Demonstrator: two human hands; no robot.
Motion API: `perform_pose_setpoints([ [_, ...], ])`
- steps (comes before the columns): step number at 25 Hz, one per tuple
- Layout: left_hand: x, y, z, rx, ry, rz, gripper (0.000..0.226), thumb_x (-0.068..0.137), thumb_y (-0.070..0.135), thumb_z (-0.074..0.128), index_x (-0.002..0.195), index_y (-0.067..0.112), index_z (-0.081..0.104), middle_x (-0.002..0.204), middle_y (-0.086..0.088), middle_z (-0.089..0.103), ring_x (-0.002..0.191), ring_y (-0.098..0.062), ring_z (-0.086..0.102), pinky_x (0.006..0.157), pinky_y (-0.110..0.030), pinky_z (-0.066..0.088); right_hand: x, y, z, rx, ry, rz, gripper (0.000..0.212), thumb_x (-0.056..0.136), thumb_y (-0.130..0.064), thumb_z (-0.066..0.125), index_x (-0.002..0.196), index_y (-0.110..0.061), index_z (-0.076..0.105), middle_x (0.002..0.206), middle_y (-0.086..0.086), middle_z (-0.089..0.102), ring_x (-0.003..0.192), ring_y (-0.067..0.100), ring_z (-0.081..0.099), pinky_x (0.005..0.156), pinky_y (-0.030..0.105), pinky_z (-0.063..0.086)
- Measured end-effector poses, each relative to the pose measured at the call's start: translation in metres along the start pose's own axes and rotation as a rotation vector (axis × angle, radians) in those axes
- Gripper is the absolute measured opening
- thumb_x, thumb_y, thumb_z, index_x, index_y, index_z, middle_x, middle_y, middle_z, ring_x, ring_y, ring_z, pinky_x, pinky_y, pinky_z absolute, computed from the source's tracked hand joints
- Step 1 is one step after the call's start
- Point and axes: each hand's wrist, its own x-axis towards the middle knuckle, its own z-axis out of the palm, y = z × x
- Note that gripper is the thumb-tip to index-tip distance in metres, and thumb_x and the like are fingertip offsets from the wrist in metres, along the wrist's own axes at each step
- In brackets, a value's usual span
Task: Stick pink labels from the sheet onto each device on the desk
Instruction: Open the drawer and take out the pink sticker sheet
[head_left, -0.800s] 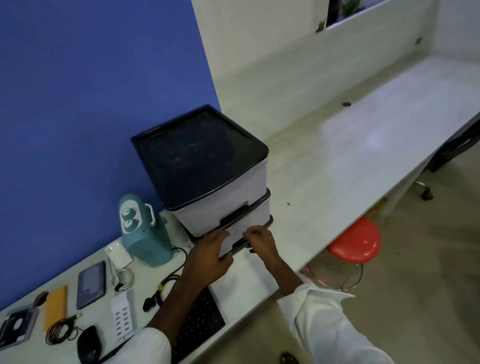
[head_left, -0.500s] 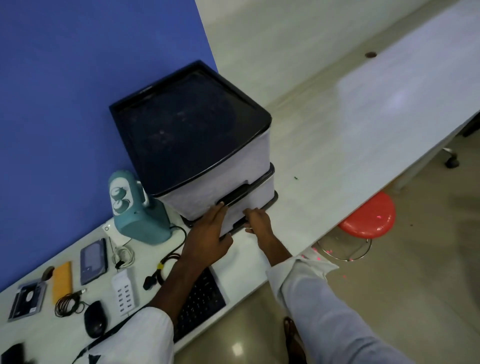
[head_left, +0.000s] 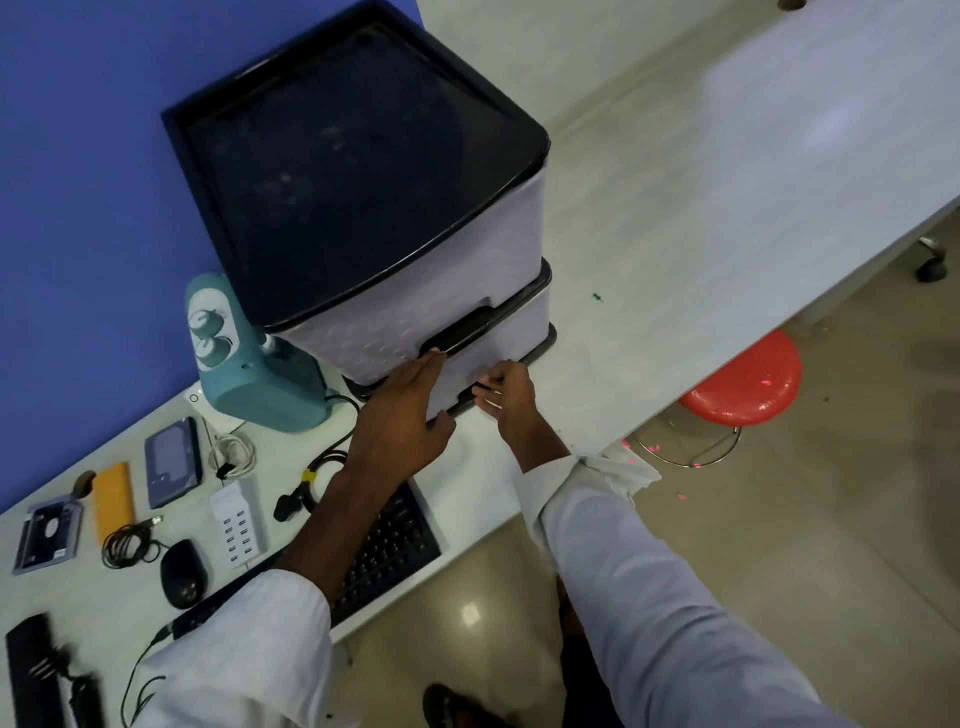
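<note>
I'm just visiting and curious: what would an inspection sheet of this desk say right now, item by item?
Surface: pale desk, bare on its right half.
Job's things: no pink label sheet seen; devices lie at left: black mouse, white multi-port charger, phone, black keyboard, teal speaker.
Clutter: two-drawer storage unit against the blue wall; orange card.
Grippers: left hand flat on the lower drawer front; right hand at that drawer's bottom edge.
Cables: coiled black cable; white cable; black plug lead.
Surroundings: red stool on a tiled floor.
</note>
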Motion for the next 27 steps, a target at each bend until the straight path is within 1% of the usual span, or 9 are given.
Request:
perform_pose_setpoints([
  [4,0.004,0.004,-0.004,0.001,-0.018,-0.032,0.069,0.087,0.008,0.061,0.153,0.008,0.039,0.154,-0.011,0.047,0.139,-0.03,0.047,0.108,-0.041,0.044,-0.016,0.011,-0.025,0.008,0.003,-0.007,0.011,0.085,-0.012,0.05,0.09,-0.007,0.058,0.096,0.014,0.064,0.093,0.031,0.065,0.075,0.033,0.055],
  [7,0.007,0.005,-0.008,-0.024,0.004,-0.042,0.068,0.082,0.013,0.05,0.15,0.007,0.044,0.15,-0.013,0.051,0.135,-0.031,0.051,0.106,-0.04,0.045,-0.04,0.029,-0.064,0.011,-0.007,-0.025,0.011,0.075,-0.016,0.054,0.081,-0.01,0.061,0.092,0.012,0.067,0.087,0.028,0.068,0.072,0.031,0.052],
  [12,0.006,0.0,-0.002,-0.036,0.021,-0.032,0.069,0.078,0.017,0.05,0.146,0.008,0.049,0.146,-0.01,0.056,0.132,-0.031,0.055,0.1,-0.041,0.05,-0.066,0.051,-0.115,0.037,-0.019,-0.016,0.017,0.093,-0.005,0.05,0.086,-0.011,0.063,0.09,0.011,0.071,0.088,0.031,0.07,0.079,0.037,0.051],
  [14,0.004,0.001,0.002,-0.03,0.091,-0.009,0.061,0.078,0.013,0.055,0.139,0.008,0.057,0.139,-0.01,0.062,0.124,-0.032,0.06,0.095,-0.041,0.053,-0.07,0.051,-0.118,0.038,-0.03,-0.017,0.016,0.094,-0.005,0.05,0.091,-0.01,0.066,0.09,0.011,0.074,0.09,0.032,0.07,0.081,0.038,0.051],
  [16,-0.001,0.009,0.01,-0.02,0.13,0.042,0.045,0.079,0.012,0.058,0.123,0.012,0.067,0.122,-0.007,0.07,0.106,-0.029,0.067,0.08,-0.037,0.057,-0.072,0.049,-0.116,0.041,-0.027,-0.01,0.016,0.095,-0.006,0.051,0.093,-0.01,0.066,0.089,0.01,0.075,0.089,0.032,0.07,0.079,0.037,0.051],
  [18,-0.003,0.016,0.028,-0.018,0.032,0.042,0.031,0.083,0.015,0.061,0.112,0.017,0.069,0.108,-0.003,0.071,0.089,-0.026,0.068,0.067,-0.03,0.051,-0.073,0.046,-0.115,0.043,-0.029,0.001,0.016,0.095,-0.007,0.05,0.094,-0.01,0.065,0.09,0.009,0.074,0.087,0.031,0.07,0.077,0.036,0.051],
  [20,0.011,0.015,0.055,-0.022,-0.164,-0.109,0.032,0.084,0.026,0.065,0.115,0.016,0.067,0.107,-0.005,0.069,0.091,-0.026,0.069,0.073,-0.028,0.046,-0.074,0.045,-0.116,0.057,-0.039,0.015,0.016,0.095,-0.008,0.051,0.1,-0.011,0.065,0.094,0.011,0.072,0.089,0.03,0.069,0.077,0.036,0.051],
  [23,0.045,0.002,0.096,0.13,-0.51,-0.352,0.061,0.082,0.052,0.062,0.128,0.013,0.056,0.125,-0.008,0.061,0.113,-0.027,0.06,0.098,-0.037,0.04,-0.074,0.047,-0.119,0.068,-0.058,0.024,0.019,0.097,-0.011,0.052,0.11,-0.012,0.065,0.101,0.011,0.072,0.091,0.03,0.07,0.078,0.036,0.052],
  [27,0.069,0.001,0.135,0.189,-0.548,-0.498,0.09,0.078,0.059,0.073,0.14,0.002,0.041,0.138,-0.015,0.048,0.129,-0.032,0.045,0.099,-0.037,0.042,-0.076,0.052,-0.118,0.03,-0.116,0.009,0.023,0.101,-0.015,0.053,0.119,-0.027,0.061,0.109,0.007,0.073,0.098,0.029,0.072,0.079,0.035,0.055],
])
